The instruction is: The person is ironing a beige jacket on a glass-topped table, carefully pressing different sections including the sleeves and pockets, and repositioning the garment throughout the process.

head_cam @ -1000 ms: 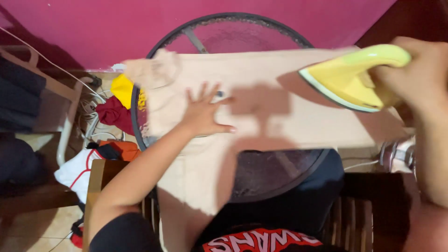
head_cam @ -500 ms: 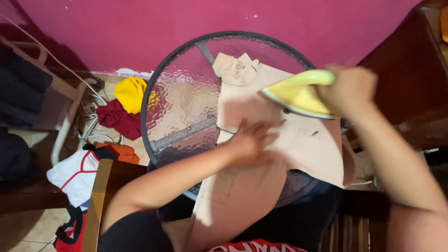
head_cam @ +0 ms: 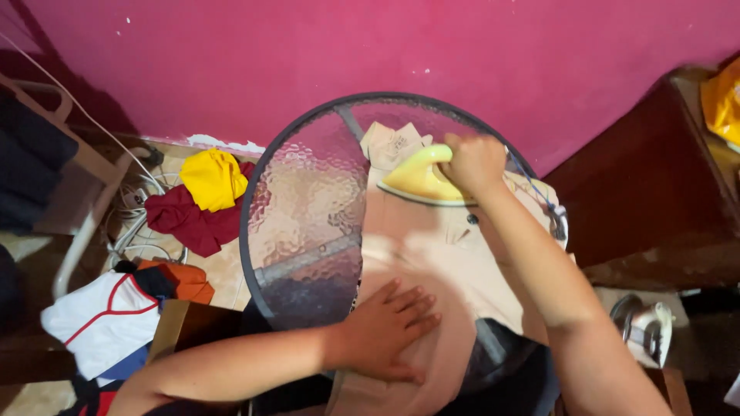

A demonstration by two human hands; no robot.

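The right hand (head_cam: pixel 474 163) was wrapped around the handle of a yellow clothes iron (head_cam: pixel 416 179), fingers curled shut on it, the iron's soleplate resting flat on a beige garment (head_cam: pixel 432 262) toward the far edge of a round glass table (head_cam: pixel 304 208). The garment lay spread over the right half of the tabletop and hung off the near edge toward the person; a small dark button showed on it just below the iron. The left hand (head_cam: pixel 389 331) lay palm down on the cloth near the table's near edge, fingers spread apart and pressed flat, well apart from the iron.

The tabletop was textured clear glass inside a dark metal rim, bare on its left half. Behind it stood a pink wall (head_cam: pixel 308 54). On the floor to the left of the table lay a yellow cloth (head_cam: pixel 213 179) on top of a dark red cloth (head_cam: pixel 185 223), and nearer the person an orange garment (head_cam: pixel 185 281) and a white garment with red trim (head_cam: pixel 104 320). A dark wooden cabinet (head_cam: pixel 647 192) stood at the right.
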